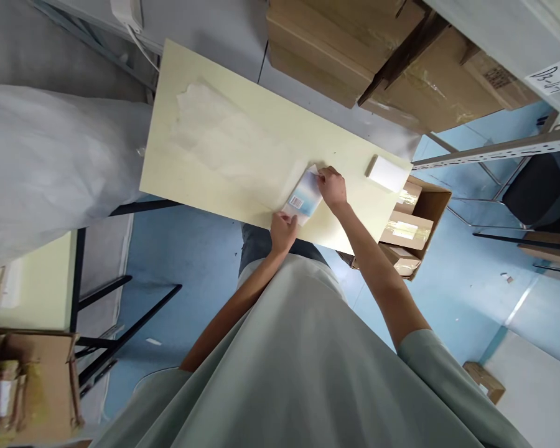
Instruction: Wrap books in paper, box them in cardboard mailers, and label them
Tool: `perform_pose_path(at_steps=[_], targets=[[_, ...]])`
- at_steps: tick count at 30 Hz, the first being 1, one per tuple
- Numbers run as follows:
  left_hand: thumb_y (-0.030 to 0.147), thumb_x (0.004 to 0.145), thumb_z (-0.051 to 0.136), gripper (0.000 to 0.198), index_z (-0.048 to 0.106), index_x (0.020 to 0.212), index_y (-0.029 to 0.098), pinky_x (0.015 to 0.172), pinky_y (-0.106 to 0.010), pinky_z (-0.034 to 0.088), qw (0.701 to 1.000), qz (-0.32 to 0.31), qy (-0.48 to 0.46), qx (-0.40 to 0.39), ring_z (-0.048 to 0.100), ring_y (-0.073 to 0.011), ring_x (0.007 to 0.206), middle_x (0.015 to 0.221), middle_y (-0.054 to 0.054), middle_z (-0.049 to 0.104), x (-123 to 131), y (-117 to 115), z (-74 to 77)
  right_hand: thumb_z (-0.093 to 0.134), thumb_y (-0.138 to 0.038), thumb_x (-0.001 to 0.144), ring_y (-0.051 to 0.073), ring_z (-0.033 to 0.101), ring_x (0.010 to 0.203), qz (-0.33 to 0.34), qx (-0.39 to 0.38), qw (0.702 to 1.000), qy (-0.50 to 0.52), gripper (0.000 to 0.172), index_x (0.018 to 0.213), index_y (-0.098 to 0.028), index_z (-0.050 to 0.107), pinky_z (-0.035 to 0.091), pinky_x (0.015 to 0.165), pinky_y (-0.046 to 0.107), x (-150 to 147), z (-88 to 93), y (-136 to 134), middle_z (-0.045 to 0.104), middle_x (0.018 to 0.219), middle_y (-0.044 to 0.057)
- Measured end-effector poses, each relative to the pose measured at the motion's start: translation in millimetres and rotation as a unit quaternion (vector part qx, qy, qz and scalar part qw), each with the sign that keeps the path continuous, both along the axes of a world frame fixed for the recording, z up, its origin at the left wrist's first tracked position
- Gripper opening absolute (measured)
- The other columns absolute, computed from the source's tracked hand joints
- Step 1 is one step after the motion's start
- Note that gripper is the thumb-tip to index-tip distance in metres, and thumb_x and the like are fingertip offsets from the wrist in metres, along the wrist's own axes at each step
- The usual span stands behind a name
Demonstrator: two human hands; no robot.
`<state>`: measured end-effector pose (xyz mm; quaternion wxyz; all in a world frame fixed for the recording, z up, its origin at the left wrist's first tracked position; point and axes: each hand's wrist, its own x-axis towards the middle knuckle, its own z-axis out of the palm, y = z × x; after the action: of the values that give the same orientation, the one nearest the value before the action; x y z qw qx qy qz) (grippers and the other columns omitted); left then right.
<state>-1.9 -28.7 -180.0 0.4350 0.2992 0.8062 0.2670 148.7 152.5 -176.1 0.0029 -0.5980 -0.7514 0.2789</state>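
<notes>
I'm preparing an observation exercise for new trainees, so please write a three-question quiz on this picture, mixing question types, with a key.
1. True or false: the white box lies on the table, apart from the packet.
2. Multiple choice: where does the barcode show?
a) on the white box
b) on the packet
c) on the table
3. Short answer: which hand is at the packet's end nearer the person's body?

Key
1. True; bare table shows between them.
2. b
3. The left hand; the right hand is at the far end.
</notes>
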Motion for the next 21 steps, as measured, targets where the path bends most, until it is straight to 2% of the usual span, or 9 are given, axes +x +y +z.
perform_pose_path(at_steps=[3, 5, 8, 11, 13, 16, 18, 21], targets=[[0.025, 0.101, 0.065, 0.041, 0.055, 0.14, 0.017, 0.128, -0.059, 0.048, 0.989, -0.054, 0.103, 0.095, 0.062, -0.0382, 0.146, 0.144, -0.025, 0.063, -22, 19, 8.4, 0.052, -0.018, 0.108, 0.029, 0.073, 0.109, -0.027, 0.002, 0.999, 0.024, 0.034, 0.134, -0.019, 0.074, 0.062, 0.102, 0.045, -2, -4.2, -5, 0.075, 0.129, 0.017], [0.018, 0.101, 0.06, 0.048, 0.054, 0.148, 0.018, 0.137, -0.059, 0.039, 0.968, -0.155, 0.12, 0.158, 0.049, -0.0377, 0.162, 0.161, -0.026, 0.055, -33, 41, 9.8, 0.052, -0.021, 0.108, 0.03, 0.074, 0.115, -0.045, 0.009, 0.998, 0.054, 0.043, 0.148, -0.021, 0.067, 0.063, 0.106, 0.049, -1, -2.6, -11, 0.07, 0.141, 0.019], [0.013, 0.097, 0.06, 0.055, 0.056, 0.152, 0.02, 0.141, -0.06, 0.034, 0.928, -0.31, 0.101, 0.18, 0.033, -0.0375, 0.174, 0.174, -0.023, 0.047, -44, 73, 5.6, 0.051, -0.026, 0.11, 0.03, 0.072, 0.129, -0.097, 0.039, 0.991, 0.088, 0.051, 0.16, -0.022, 0.057, 0.063, 0.111, 0.05, 6, 3.0, -31, 0.057, 0.16, 0.021], [0.007, 0.093, 0.055, 0.062, 0.058, 0.154, 0.017, 0.142, -0.059, 0.034, 0.897, -0.396, 0.089, 0.172, 0.034, -0.0353, 0.174, 0.175, -0.022, 0.05, -48, 88, 0.3, 0.051, -0.034, 0.112, 0.027, 0.075, 0.122, -0.196, 0.03, 0.973, 0.121, 0.049, 0.158, -0.017, 0.055, 0.065, 0.106, 0.046, 18, 6.4, -64, 0.059, 0.155, 0.024], [0.005, 0.092, 0.052, 0.065, 0.058, 0.156, 0.015, 0.143, -0.058, 0.033, 0.887, -0.42, 0.093, 0.169, 0.035, -0.0341, 0.174, 0.173, -0.022, 0.053, -47, 87, -0.2, 0.053, -0.043, 0.113, 0.025, 0.078, 0.109, -0.248, -0.015, 0.956, 0.158, 0.049, 0.153, -0.016, 0.058, 0.067, 0.1, 0.043, 27, 6.0, -89, 0.067, 0.145, 0.023], [0.007, 0.094, 0.05, 0.066, 0.059, 0.159, 0.016, 0.142, -0.061, 0.033, 0.883, -0.43, 0.098, 0.16, 0.036, -0.0346, 0.173, 0.172, -0.02, 0.056, -38, 77, 3.8, 0.059, -0.062, 0.108, 0.026, 0.079, 0.109, -0.304, -0.079, 0.922, 0.228, 0.058, 0.147, -0.018, 0.061, 0.068, 0.096, 0.043, 36, 3.5, -118, 0.074, 0.136, 0.021], [0.008, 0.096, 0.049, 0.064, 0.06, 0.159, 0.017, 0.141, -0.062, 0.034, 0.885, -0.429, 0.1, 0.149, 0.038, -0.0355, 0.172, 0.172, -0.019, 0.057, -26, 70, 7.5, 0.064, -0.07, 0.103, 0.027, 0.079, 0.111, -0.344, -0.104, 0.893, 0.271, 0.065, 0.143, -0.019, 0.063, 0.068, 0.097, 0.044, 42, 2.5, -128, 0.077, 0.134, 0.02], [0.007, 0.096, 0.049, 0.064, 0.06, 0.158, 0.018, 0.138, -0.064, 0.036, 0.892, -0.419, 0.105, 0.134, 0.039, -0.0369, 0.171, 0.174, -0.019, 0.055, -7, 63, 11.5, 0.069, -0.074, 0.097, 0.028, 0.079, 0.108, -0.399, -0.122, 0.856, 0.306, 0.068, 0.136, -0.018, 0.067, 0.068, 0.095, 0.046, 50, 4.6, -129, 0.079, 0.13, 0.02]])
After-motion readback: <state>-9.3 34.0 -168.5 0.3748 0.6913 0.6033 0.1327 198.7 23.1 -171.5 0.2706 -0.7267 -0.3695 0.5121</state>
